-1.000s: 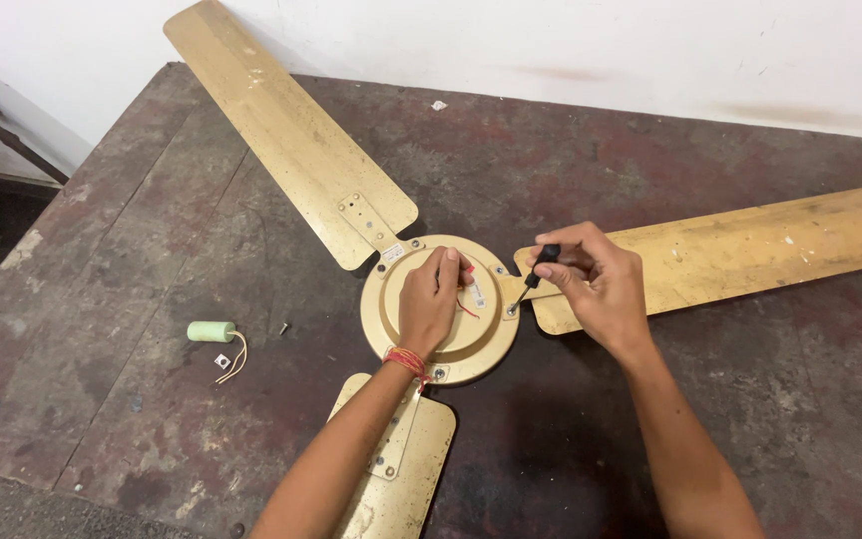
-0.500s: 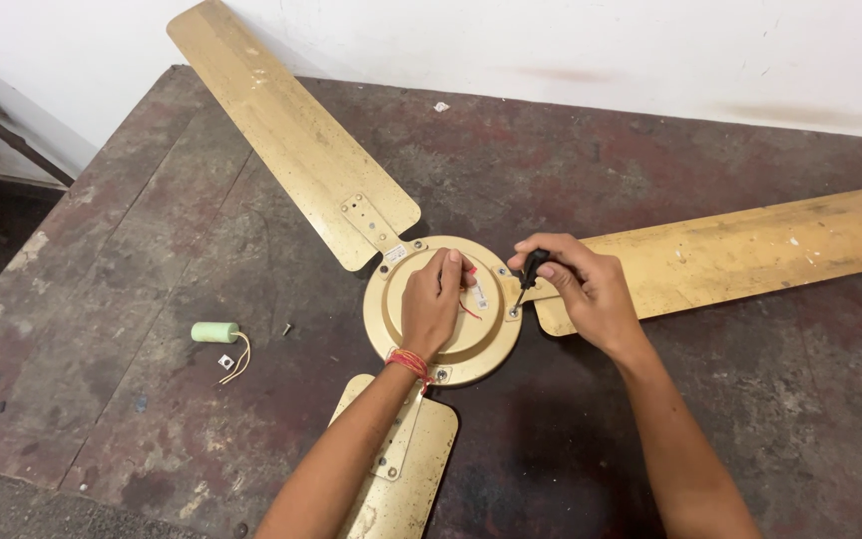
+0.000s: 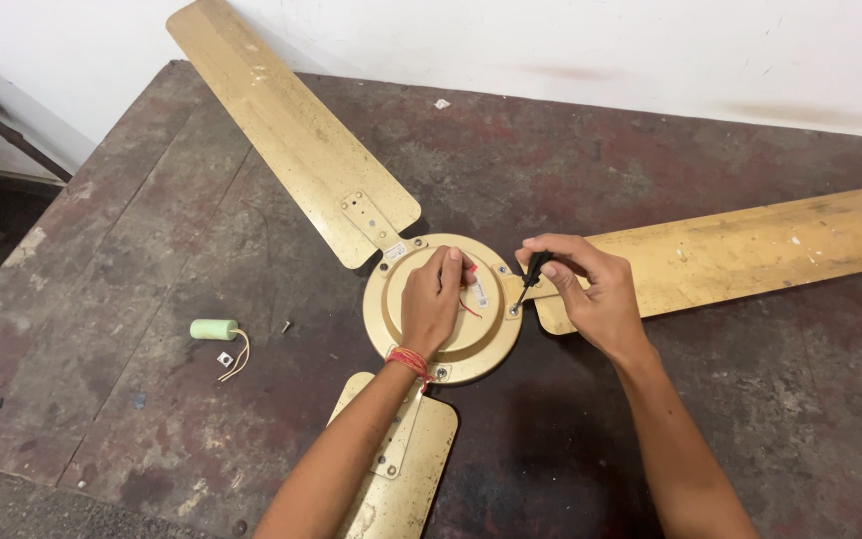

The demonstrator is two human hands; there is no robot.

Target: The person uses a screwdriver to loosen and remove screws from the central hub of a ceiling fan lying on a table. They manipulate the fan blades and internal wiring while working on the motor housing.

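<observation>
A gold ceiling fan lies flat on a dark worn table [image 3: 650, 160], its round motor hub [image 3: 391, 299] in the middle and three blades spreading out. My left hand [image 3: 432, 301] rests palm-down on top of the hub, a red thread around its wrist. My right hand [image 3: 589, 289] grips a small black-handled screwdriver [image 3: 531, 274], its tip set on a screw at the hub's right rim, where the right blade [image 3: 750, 250] joins. Red wire shows beside my left fingers.
A pale green cylindrical capacitor [image 3: 214, 328] with thin wires lies left of the hub, a small loose screw [image 3: 286, 325] beside it. One blade [image 3: 281, 130] runs to the back left past the table edge, another [image 3: 411, 459] toward me. A white wall stands behind.
My right hand has shifted slightly on the screwdriver, turning it at the hub's rim. The left hand stays pressed on the hub.
</observation>
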